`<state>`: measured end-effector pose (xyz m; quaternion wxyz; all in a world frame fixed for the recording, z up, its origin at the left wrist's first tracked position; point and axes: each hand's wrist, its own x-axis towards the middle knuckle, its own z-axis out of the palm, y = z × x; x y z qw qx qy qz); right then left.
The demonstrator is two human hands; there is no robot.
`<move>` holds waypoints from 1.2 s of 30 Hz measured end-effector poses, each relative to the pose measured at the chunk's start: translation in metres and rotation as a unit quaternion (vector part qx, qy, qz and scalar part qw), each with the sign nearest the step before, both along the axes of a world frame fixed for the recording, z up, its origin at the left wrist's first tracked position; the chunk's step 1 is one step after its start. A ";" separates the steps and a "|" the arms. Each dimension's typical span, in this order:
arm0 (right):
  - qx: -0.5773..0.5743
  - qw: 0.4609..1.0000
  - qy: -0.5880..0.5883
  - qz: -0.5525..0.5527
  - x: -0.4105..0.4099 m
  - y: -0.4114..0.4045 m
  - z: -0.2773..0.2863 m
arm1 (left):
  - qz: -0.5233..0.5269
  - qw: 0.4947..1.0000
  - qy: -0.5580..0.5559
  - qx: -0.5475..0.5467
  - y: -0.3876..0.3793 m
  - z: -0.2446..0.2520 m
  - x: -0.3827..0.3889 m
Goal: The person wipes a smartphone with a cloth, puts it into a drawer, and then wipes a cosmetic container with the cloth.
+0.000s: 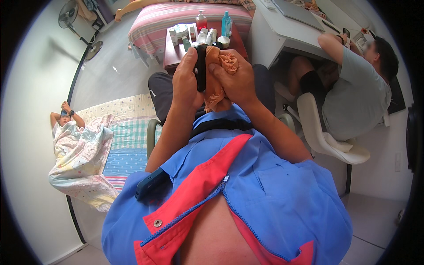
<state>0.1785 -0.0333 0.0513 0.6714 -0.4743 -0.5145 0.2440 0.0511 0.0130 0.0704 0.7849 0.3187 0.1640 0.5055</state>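
Observation:
My left hand [186, 78] grips a black oblong object [200, 68] held upright in front of me; its exact kind cannot be told. Against its right side, my right hand [236, 78] holds a crumpled orange cloth [215, 87] with frayed edges, bunched between thumb and fingers. Both hands are close together above my lap. Just beyond them stands a small dark red table [170, 54] bearing a pump bottle with red liquid [201, 21], a turquoise bottle [226, 24], a round white jar [181, 30] and several small tubes and bottles.
On the right a person [356, 89] sits on a white chair [314, 132] at a white desk [275, 23], holding a phone. A person under a blanket [79, 152] lies on a floor mat [129, 139] at left. A striped bed [159, 20] and a standing fan [69, 15] are farther back.

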 end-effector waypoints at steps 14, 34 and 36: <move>-0.014 0.999 -0.029 -0.012 0.002 0.004 -0.009 | -0.011 1.000 -0.005 -0.013 0.007 -0.008 -0.002; -0.031 0.998 -0.045 -0.026 0.003 0.005 -0.015 | -0.017 0.999 -0.017 -0.043 0.008 -0.010 0.002; -0.013 0.998 -0.050 -0.034 0.000 0.002 -0.008 | -0.009 0.999 -0.017 -0.046 0.006 -0.007 0.001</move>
